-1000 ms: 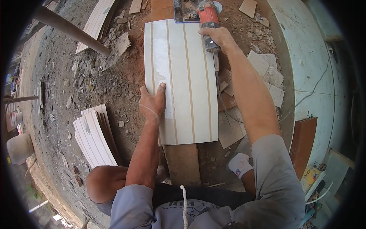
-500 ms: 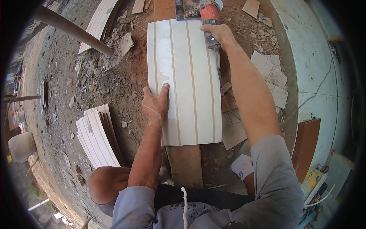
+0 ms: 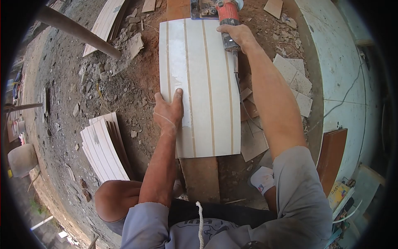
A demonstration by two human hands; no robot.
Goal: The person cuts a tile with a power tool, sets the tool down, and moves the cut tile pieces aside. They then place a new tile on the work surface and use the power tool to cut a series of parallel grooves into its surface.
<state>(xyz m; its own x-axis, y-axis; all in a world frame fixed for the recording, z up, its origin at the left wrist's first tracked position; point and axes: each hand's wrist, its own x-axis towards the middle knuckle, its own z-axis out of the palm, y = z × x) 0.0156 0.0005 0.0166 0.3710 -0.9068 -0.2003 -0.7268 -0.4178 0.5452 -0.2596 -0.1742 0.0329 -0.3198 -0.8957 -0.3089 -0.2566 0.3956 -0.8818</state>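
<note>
A long pale tile (image 3: 209,103) with brown lengthwise stripes lies on a brown board (image 3: 201,178) in front of me. My left hand (image 3: 169,111) is closed on its left edge, thumb on top; the fingertips underneath are hidden. White dust or a whitish smear covers part of the tile near my thumb. My right hand (image 3: 239,36) is wrapped round the body of a red and black angle grinder (image 3: 228,16) at the tile's far right corner. The grinder's disc shows only partly at the top edge. Beside it, a blue-edged metal base (image 3: 204,12) sits at the tile's far end.
Striped tiles are stacked at left (image 3: 101,145) and farther off (image 3: 105,25). Broken tile pieces (image 3: 292,76) lie at right, near the grinder's cord (image 3: 244,101). A pole (image 3: 78,31) slants in at upper left. Rubble (image 3: 97,74) covers the ground; a pale wall (image 3: 338,79) stands right.
The view has shifted slightly. Both hands keep their hold on the tile and the angle grinder, with hardly any visible movement.
</note>
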